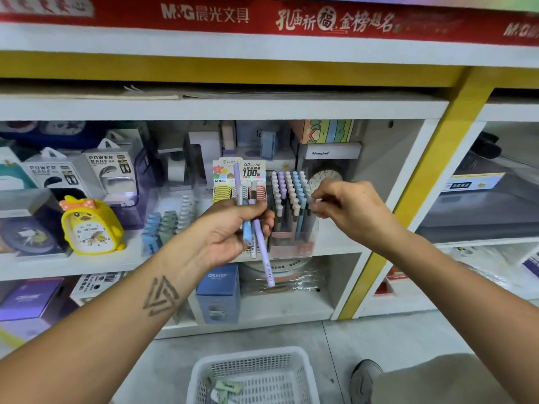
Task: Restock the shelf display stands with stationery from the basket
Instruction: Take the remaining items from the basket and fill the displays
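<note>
White shelf [204, 265] boards carry the goods. On the floor below stands a white plastic basket [250, 374]. A clear display stand [288, 211] on the shelf holds upright pens with pastel caps. The left hand [230, 231] closes its grip round a bunch of pens [253, 225], long axes near upright, leaning slightly, directly before the stand. The right hand [347, 205] pinches something small, unclear, beside the stand. A yellow chick clock [90, 225] sits well left.

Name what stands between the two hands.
Head view: the pen display stand, packed with upright pens, stands between the left hand and right hand.
</note>
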Demonstrator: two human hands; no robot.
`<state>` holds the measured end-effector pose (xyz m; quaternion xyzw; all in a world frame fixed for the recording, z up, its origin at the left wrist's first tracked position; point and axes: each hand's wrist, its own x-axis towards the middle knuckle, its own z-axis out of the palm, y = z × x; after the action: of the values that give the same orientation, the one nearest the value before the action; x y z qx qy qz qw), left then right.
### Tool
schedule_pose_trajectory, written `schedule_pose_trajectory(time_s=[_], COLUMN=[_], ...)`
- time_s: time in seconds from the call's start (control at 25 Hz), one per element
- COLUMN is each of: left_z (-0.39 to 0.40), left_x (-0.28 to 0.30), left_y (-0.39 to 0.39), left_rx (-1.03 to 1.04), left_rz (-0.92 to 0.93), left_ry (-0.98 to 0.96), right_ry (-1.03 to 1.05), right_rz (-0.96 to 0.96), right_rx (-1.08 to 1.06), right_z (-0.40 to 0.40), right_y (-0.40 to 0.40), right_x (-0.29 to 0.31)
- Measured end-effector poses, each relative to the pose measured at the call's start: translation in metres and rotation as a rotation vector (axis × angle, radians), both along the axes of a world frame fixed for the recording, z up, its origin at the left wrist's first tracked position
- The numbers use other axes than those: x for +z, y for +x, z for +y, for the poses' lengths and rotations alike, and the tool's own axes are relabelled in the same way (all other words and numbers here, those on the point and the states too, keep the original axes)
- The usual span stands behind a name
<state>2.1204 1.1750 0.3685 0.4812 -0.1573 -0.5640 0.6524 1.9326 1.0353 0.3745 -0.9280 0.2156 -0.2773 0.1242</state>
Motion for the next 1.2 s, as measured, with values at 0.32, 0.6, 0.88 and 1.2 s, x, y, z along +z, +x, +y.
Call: schedule_pose_trajectory(time_s=[0.32, 0.6, 0.88, 1.2], left_z=[0.002, 0.004, 0.004, 0.006], left_x=[0.0, 0.001, 0.0, 0.001], left_y=[0.0, 0.001, 0.001, 0.002], left_rx=[0.051, 0.058, 0.075, 0.097], left_rz=[-0.011, -0.044, -0.041, -0.022], left_ry=[-0.026, -0.023, -0.019, -0.028], right_ry=[0.011, 0.077, 0.128, 0.136], right_rz=[0.013, -0.063, -0.012, -0.017], right_rx=[0.12, 0.046, 0.039, -0.092], right_z=[0.006, 0.005, -0.002, -0.011], right_y=[0.002, 0.0, -0.002, -0.003], right_x=[-0.003, -0.002, 0.002, -0.007])
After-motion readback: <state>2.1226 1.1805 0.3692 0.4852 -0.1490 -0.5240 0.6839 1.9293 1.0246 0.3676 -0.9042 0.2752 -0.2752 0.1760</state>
